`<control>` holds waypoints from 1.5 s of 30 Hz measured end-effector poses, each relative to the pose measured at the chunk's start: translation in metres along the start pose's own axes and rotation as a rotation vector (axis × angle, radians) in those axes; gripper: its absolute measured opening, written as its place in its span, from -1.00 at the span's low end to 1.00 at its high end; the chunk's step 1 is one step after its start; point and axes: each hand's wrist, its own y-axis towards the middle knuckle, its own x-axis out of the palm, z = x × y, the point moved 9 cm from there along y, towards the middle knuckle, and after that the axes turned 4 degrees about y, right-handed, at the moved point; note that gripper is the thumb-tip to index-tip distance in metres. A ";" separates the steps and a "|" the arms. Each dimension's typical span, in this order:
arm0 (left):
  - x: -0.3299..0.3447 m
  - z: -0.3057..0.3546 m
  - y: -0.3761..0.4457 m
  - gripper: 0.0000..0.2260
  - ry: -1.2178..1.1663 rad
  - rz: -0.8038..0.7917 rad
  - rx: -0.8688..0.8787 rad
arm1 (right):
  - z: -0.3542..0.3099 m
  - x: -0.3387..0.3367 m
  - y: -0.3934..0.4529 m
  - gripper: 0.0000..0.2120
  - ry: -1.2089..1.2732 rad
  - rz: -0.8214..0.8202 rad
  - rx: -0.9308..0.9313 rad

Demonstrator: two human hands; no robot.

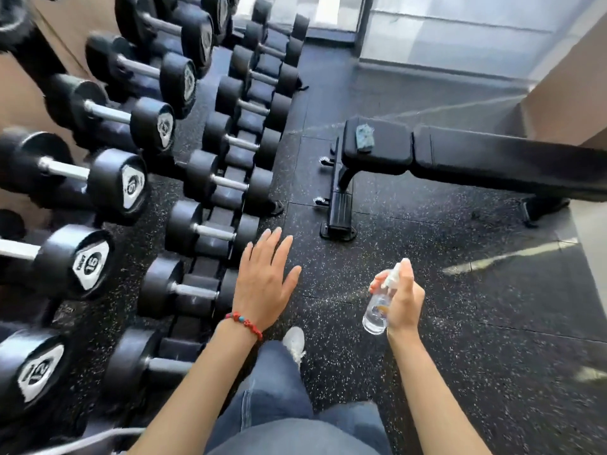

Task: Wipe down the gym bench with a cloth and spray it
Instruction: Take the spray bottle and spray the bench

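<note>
A black padded gym bench [492, 157] stands on the speckled rubber floor at the upper right, its seat end toward the left. A folded bluish-grey cloth [365, 136] lies on that seat pad. My right hand [402, 298] holds a small clear spray bottle [379, 307] upright, a finger resting on its white nozzle, well short of the bench. My left hand [264, 277] hovers flat with fingers spread and nothing in it, a red bead bracelet on the wrist, over the floor beside the dumbbell rack.
A two-tier rack of black dumbbells [210, 178] fills the left side, running from near to far. The bench's metal foot [340, 211] sticks out toward me. My jeans leg and a white shoe [294, 339] show below. A beige wall corner [558, 93] stands at the right.
</note>
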 end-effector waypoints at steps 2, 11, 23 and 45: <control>0.001 0.003 0.045 -0.54 0.004 0.002 0.029 | -0.012 0.010 0.038 -0.54 0.004 0.020 -0.005; 0.045 0.039 0.221 -0.53 -0.005 -0.051 0.099 | -0.042 0.012 0.199 -0.52 0.013 0.106 -0.012; 0.096 0.079 0.420 -0.57 -0.052 -0.050 -0.022 | -0.087 0.025 0.424 -0.54 0.023 0.041 0.039; 0.283 -0.020 0.631 -0.59 -0.485 -0.376 -0.387 | -0.004 0.102 0.602 -0.48 -0.038 0.190 0.205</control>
